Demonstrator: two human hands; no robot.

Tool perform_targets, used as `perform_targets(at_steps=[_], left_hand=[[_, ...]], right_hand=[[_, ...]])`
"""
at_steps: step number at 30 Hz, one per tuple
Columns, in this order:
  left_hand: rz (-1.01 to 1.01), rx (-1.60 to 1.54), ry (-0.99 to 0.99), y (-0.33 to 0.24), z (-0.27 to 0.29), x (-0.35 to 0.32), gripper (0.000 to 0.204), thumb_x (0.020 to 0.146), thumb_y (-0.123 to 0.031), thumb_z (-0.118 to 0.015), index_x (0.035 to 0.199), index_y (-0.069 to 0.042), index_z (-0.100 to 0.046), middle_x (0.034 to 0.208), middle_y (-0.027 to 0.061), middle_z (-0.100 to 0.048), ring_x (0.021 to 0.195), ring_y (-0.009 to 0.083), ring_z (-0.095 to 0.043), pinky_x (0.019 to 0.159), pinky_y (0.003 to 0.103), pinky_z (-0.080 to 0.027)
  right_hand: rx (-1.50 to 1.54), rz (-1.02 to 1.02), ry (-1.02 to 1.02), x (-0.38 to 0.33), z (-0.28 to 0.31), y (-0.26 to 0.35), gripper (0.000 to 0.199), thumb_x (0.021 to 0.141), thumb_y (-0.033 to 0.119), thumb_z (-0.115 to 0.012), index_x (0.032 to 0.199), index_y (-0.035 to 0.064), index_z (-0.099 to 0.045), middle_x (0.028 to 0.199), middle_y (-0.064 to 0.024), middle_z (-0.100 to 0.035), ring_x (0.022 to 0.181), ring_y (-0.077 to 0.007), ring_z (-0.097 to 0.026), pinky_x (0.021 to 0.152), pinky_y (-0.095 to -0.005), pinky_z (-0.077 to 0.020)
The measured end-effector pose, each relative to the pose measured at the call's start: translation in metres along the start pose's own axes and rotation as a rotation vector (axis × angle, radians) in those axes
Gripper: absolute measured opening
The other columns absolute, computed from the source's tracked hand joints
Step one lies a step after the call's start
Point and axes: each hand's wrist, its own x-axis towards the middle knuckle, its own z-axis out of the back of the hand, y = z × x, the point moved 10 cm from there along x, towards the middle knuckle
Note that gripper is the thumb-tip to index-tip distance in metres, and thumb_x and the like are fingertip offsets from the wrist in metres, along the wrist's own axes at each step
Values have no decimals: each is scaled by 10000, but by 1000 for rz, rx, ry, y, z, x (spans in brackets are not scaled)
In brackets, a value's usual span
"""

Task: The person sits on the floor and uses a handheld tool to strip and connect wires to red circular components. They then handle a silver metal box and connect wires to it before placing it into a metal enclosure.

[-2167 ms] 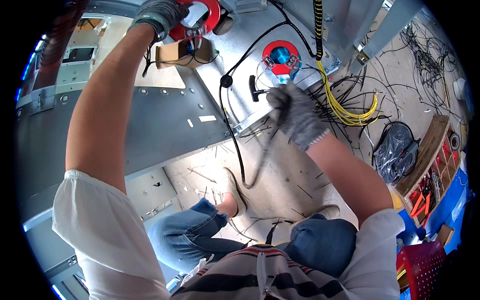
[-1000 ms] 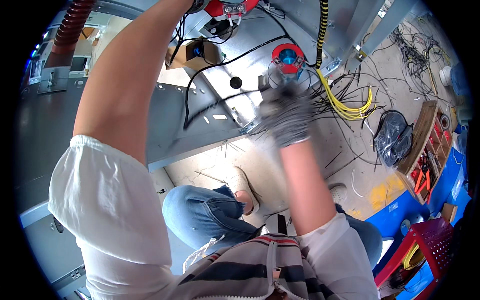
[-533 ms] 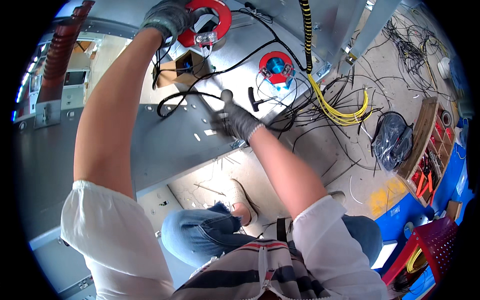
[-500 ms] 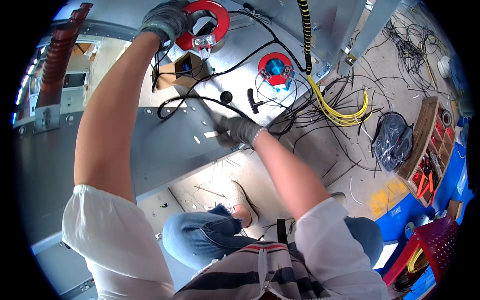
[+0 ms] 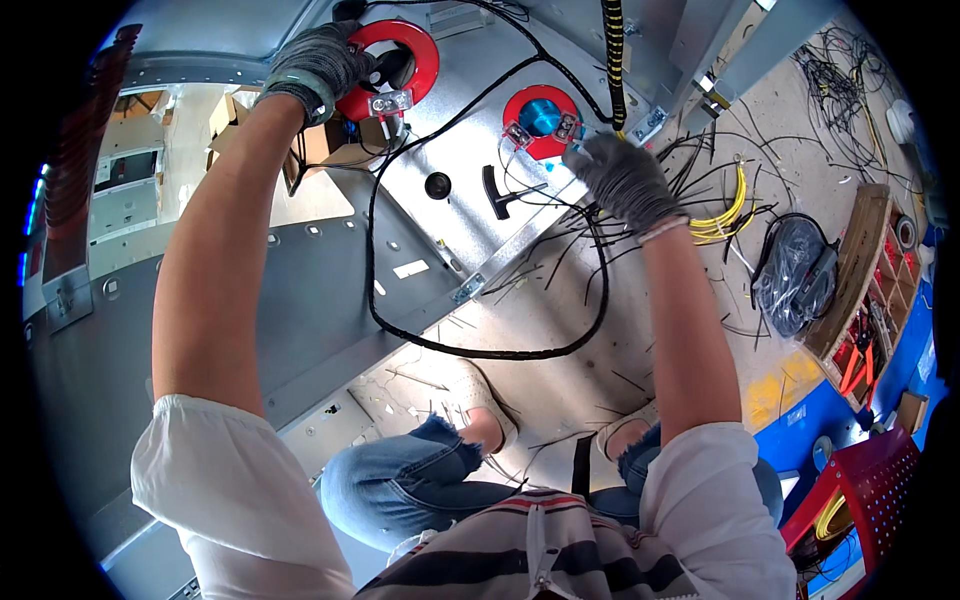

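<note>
Red ring-shaped unit [image 5: 395, 68] lies against the grey panel; a black cable [image 5: 480, 345] loops below it.

Grey knit gloves are worn on left hand [image 5: 318, 65] and right hand [image 5: 622, 178]; white short sleeves, striped top, ripped blue jeans.

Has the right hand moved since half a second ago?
Yes. The right hand went from the black knob across to the second red ring.

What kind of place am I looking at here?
Most likely an electrical assembly workshop. A grey sheet-metal panel carries red ring-shaped parts, loose black cable and offcuts litter the concrete floor, and a wooden tray of hand tools sits to the right.
</note>
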Motion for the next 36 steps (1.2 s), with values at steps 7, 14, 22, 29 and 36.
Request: perform_targets(at_steps=[7, 14, 22, 29, 36], left_hand=[[44, -113, 73, -1, -3, -5, 559, 735, -344, -640, 1235, -132, -510, 1043, 171, -612, 937, 279, -602, 843, 360, -458], [83, -93, 64, 12, -14, -10, 553, 733, -345, -639, 1232, -140, -514, 1054, 163, -610, 944, 291, -597, 863, 360, -450], [58, -154, 111, -6, -13, -15, 510, 715, -330, -645, 1169, -117, -550, 1006, 168, -622, 918, 298, -604, 844, 365, -455], [45, -137, 84, 8, -20, -14, 491, 704, -330, -646, 1140, -119, -568, 983, 160, -631, 904, 308, -605, 824, 375, -461], [195, -112, 145, -1, -11, -24, 448, 674, -222, -691, 1085, -72, -593, 901, 139, -653, 829, 262, -629, 741, 335, -492]], right_hand=[[-11, -138, -9, 31, -73, -30, 513, 847, 450, -435, 1038, -11, -557, 1023, -216, -594, 980, -344, -571, 871, -425, -433], [86, 91, -118, 45, -98, 37, 244, 836, 196, -410, 972, 27, -520, 1022, -205, -572, 915, -335, -583, 806, -424, -460], [729, 378, 240, 103, -144, 75, 637, 772, 493, -567, 1174, 2, -515, 1192, -211, -505, 1123, -261, -488, 924, -354, -396], [-310, 156, 381, 53, -52, 23, 470, 850, 478, -488, 1007, 46, -585, 785, -150, -622, 681, -231, -608, 661, -330, -489], [73, 28, 636, -41, -122, -16, 328, 824, 391, -571, 842, 63, -588, 543, -61, -558, 392, -134, -509, 364, -254, -399]])
